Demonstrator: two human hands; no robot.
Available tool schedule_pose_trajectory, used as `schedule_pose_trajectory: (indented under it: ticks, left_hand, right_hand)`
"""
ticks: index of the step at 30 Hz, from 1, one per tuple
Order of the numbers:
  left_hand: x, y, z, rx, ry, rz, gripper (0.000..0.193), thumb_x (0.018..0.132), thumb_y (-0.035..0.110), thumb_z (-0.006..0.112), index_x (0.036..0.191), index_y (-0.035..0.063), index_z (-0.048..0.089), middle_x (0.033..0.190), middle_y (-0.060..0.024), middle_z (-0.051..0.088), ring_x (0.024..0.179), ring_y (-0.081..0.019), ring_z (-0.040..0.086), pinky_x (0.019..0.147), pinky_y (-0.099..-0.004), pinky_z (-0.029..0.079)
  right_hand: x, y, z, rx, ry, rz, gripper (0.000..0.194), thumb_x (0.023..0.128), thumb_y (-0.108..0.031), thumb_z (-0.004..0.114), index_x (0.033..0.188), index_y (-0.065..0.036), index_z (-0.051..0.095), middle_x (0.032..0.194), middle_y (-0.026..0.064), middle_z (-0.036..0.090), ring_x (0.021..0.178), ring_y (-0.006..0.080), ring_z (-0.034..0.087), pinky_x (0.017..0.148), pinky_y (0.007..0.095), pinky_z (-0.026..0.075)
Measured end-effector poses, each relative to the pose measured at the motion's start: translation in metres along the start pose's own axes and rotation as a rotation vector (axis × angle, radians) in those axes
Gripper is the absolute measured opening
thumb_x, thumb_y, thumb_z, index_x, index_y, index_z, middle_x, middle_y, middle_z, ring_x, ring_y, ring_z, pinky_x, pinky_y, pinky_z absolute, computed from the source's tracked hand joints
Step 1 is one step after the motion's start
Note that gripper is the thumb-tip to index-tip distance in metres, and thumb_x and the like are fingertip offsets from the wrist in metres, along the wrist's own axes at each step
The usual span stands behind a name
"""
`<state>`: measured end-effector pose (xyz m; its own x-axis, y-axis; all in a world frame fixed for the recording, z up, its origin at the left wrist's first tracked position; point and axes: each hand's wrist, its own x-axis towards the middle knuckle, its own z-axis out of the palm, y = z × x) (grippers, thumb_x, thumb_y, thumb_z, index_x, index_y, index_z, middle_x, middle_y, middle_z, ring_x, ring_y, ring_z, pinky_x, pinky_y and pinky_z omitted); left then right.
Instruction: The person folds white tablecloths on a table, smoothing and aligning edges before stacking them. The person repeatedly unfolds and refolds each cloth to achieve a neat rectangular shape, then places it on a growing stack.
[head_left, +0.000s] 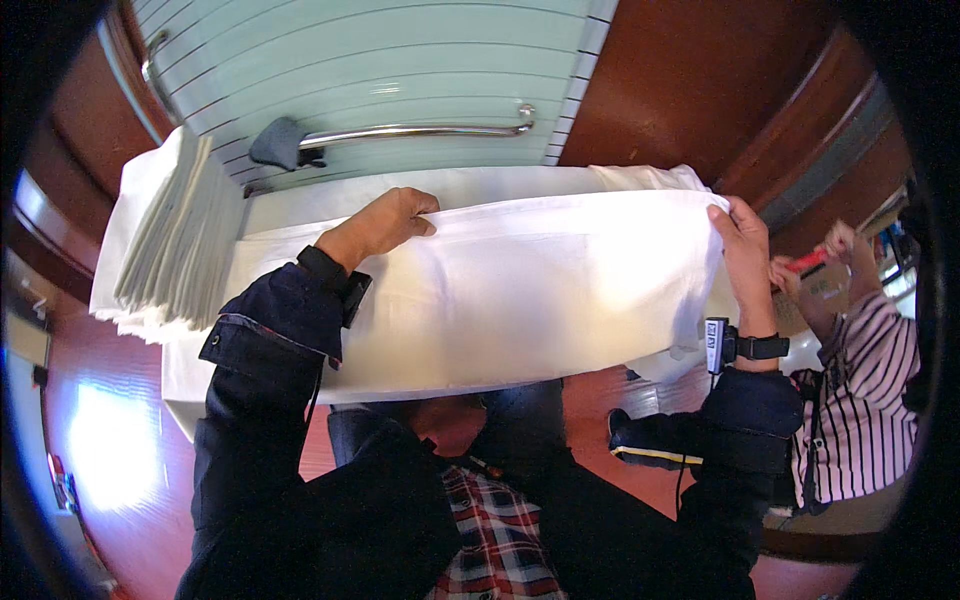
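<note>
A white cloth (510, 292) is stretched lengthwise in front of me, over a table or bench covered in white. My left hand (386, 225) pinches its far edge between thumb and fingers, left of the middle. At the cloth's far right corner, my right hand (742, 240) grips the edge the same way. The near edge of the cloth hangs in a shallow curve towards my lap. At the left end of the white-covered surface stands a thick stack of folded white cloths (169, 247).
Beyond the table, a metal bar handle (420, 132) with a grey cloth (276, 142) on it crosses a pale green slatted panel (405, 60). Brown wooden panelling (675, 82) rises behind right. Close on my right, a person in a striped shirt (862, 405) holds a red object (807, 261).
</note>
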<state>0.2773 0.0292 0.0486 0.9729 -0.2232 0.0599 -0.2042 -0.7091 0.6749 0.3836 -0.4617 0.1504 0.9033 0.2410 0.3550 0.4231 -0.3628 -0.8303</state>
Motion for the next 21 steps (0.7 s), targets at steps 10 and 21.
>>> schedule_pose_trajectory:
  ticks: [10,21]
  left_hand:
    - [-0.065,-0.057,-0.041,0.280,0.098,-0.008,0.017,0.081,0.008,0.073,0.090,-0.0024,0.064,0.085,-0.0233,0.068,0.086,-0.0431,0.066,0.075,-0.0469,0.051]
    - [-0.133,-0.100,-0.080,0.498,0.147,-0.169,0.018,0.082,0.012,0.070,0.093,-0.0020,0.065,0.090,-0.0225,0.069,0.090,-0.0435,0.066,0.080,-0.0488,0.051]
  right_hand:
    - [0.008,0.015,-0.010,0.040,0.050,0.018,0.021,0.102,-0.019,0.067,0.114,-0.002,0.070,0.099,0.0004,0.071,0.087,0.0070,0.062,0.081,0.0255,0.051]
    - [0.030,0.042,-0.039,0.053,0.053,0.041,0.020,0.103,-0.018,0.064,0.114,-0.001,0.069,0.104,0.0022,0.071,0.092,0.0097,0.062,0.087,0.0269,0.049]
